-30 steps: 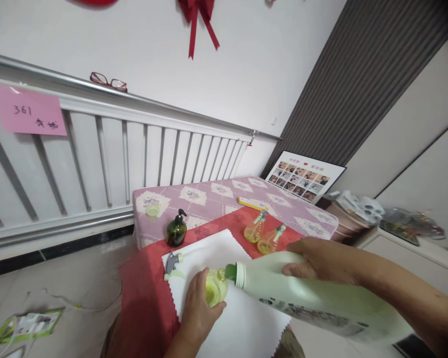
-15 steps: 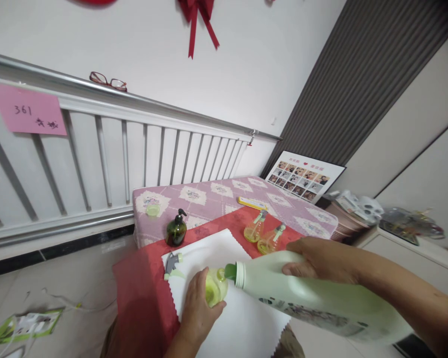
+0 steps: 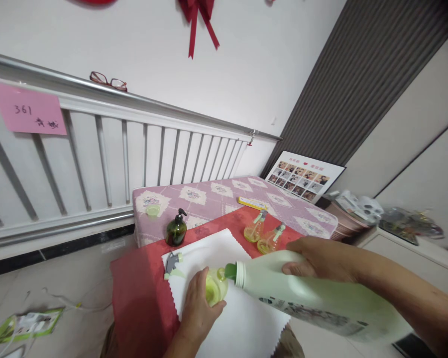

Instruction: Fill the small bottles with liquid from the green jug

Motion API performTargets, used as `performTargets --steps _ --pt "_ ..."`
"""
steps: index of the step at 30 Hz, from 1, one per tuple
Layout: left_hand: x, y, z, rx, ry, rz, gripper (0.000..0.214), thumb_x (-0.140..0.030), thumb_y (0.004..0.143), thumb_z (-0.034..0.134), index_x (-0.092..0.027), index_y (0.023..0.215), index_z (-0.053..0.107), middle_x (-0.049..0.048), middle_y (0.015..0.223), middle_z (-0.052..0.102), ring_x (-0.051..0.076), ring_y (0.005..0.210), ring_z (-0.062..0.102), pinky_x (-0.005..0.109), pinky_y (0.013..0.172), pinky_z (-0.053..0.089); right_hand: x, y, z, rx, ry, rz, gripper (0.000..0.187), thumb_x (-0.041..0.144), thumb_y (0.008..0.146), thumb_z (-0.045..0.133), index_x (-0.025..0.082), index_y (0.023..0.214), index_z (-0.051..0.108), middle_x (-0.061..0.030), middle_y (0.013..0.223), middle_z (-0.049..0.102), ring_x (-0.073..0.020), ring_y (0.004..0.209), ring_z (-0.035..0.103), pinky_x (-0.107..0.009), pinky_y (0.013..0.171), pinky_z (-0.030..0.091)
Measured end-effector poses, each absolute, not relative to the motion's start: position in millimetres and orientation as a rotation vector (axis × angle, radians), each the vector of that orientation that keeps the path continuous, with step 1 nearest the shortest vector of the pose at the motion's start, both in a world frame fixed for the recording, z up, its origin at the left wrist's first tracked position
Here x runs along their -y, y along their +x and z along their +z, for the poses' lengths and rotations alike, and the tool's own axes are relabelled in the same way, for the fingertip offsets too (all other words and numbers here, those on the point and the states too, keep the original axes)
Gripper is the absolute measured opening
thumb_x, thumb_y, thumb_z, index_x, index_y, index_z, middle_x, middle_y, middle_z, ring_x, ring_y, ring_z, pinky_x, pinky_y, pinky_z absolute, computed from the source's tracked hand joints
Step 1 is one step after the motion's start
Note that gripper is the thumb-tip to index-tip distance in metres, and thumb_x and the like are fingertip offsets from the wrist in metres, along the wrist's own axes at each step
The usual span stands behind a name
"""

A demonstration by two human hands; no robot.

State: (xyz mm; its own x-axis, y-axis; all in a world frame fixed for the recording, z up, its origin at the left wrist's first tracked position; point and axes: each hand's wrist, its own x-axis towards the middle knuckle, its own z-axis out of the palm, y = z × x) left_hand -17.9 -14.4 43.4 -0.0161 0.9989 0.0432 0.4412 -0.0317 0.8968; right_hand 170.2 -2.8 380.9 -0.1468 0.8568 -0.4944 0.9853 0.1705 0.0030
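My left hand (image 3: 199, 306) is closed around a small yellow-green see-through bottle (image 3: 216, 288), tilted over a white cloth (image 3: 235, 318). My right hand (image 3: 313, 261) grips a large pale green detergent bottle (image 3: 332, 301) that lies on its side in the air. Its green spout (image 3: 230, 271) meets the neck of the small bottle; whether liquid is flowing, I cannot tell. A grey spray head (image 3: 171, 263) rests at the cloth's left edge. Behind the cloth stands a dark green pump bottle (image 3: 176, 231). Two yellowish spray bottles (image 3: 254, 229) stand on the red cloth (image 3: 212, 229).
The low table has a purple patterned cover (image 3: 220, 191). On it lie a yellow packet (image 3: 252, 203) and a small pale green lid-like piece (image 3: 153, 210). A white radiator (image 3: 164, 149) runs along the wall, with glasses (image 3: 108, 81) on its top. A photo board (image 3: 302, 174) leans at the back right.
Both hands and bottles hold nearly the same pose. The liquid in the small bottle looks slightly different. The red cloth's left edge has shifted a little.
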Motion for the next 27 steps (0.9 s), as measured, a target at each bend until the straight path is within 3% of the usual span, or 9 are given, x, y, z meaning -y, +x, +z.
performTargets --steps 7,27 --pt "14.7 -16.6 40.2 -1.557 1.561 1.021 0.089 -0.030 0.065 0.069 -0.016 0.147 0.038 0.0154 0.155 0.050 0.030 0.146 0.043 0.043 0.125 0.033 2.1 170.7 381.9 -2.053 1.787 -0.454 0.036 0.054 0.085 0.054 0.020 0.091 0.064 -0.0140 0.102 0.074 -0.0347 0.095 0.070 -0.040 0.078 0.049" --pt "14.4 -17.6 45.0 -1.553 1.534 0.993 0.091 -0.028 0.064 0.069 -0.013 0.148 0.037 0.0164 0.156 0.049 0.030 0.147 0.042 0.040 0.126 0.031 -1.0 171.5 379.5 -2.045 1.784 -0.507 0.033 0.051 0.086 0.054 0.019 0.087 0.062 -0.0138 0.098 0.075 -0.0329 0.091 0.071 -0.039 0.076 0.049"
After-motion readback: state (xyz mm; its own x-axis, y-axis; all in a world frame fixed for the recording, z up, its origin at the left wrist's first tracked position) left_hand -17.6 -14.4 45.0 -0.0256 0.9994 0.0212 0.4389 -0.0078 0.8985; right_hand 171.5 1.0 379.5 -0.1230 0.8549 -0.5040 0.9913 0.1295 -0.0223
